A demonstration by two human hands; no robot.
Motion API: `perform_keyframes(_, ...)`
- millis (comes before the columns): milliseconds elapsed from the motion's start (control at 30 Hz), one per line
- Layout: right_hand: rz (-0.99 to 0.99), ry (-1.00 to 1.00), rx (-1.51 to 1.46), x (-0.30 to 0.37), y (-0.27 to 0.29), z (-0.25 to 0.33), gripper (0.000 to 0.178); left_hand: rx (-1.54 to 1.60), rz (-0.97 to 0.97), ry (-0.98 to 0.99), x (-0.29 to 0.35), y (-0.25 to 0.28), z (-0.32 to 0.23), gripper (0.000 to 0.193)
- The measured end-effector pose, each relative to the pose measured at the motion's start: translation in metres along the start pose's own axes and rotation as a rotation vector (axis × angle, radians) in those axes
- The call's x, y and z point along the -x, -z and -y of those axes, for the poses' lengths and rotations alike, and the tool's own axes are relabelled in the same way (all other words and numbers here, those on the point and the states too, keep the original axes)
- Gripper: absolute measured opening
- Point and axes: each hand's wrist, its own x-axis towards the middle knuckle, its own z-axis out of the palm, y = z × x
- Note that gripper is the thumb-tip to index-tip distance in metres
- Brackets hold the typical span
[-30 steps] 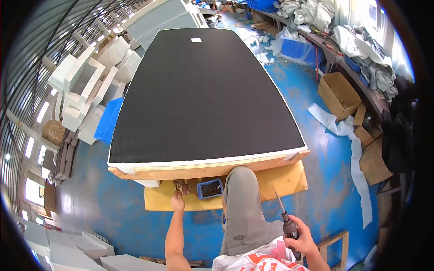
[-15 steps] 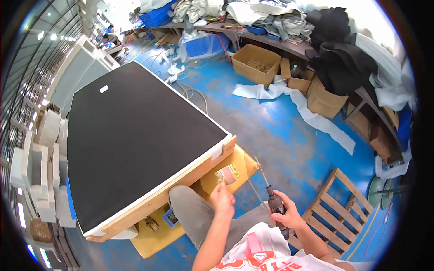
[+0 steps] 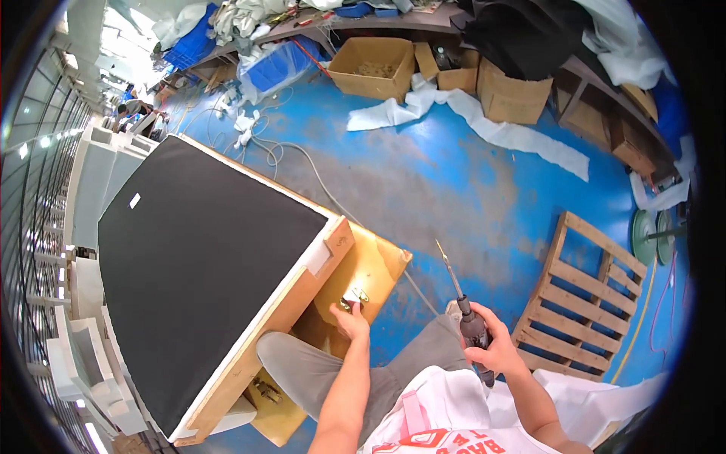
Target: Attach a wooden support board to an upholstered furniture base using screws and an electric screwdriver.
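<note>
My right hand (image 3: 495, 344) is wrapped around a dark electric screwdriver (image 3: 473, 325), its long thin bit pointing up and away over the floor. Between the fingers of my left hand (image 3: 352, 321) is a small metal bracket (image 3: 355, 296) with brassy ends, tilted and shining in the light. It is held over the yellow surface (image 3: 382, 253) beside the wooden frame (image 3: 261, 333). That frame edges a large panel (image 3: 204, 227) covered in black fabric, to the left of my knee. A small white label (image 3: 134, 200) lies on the fabric.
A wooden pallet (image 3: 578, 299) lies at the right. Cardboard boxes (image 3: 370, 69) and a white strip of padding (image 3: 499, 129) are on the blue floor at the far side, by a cluttered workbench (image 3: 302, 26). A grey hose (image 3: 321, 178) runs behind the panel. People (image 3: 136, 113) are far left.
My left hand has shifted left and turned the bracket from face-on to tilted. The screwdriver has moved slightly right, its tip away from the yellow surface's corner. The view has swung.
</note>
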Motion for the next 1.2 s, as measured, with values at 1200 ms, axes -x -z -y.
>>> perform_keyframes(1200, 0.140, 0.070, 0.080, -0.061, -0.025, -0.024, 0.082, -0.737, 0.129, -1.149, -0.117, 0.142, -0.149, 0.023)
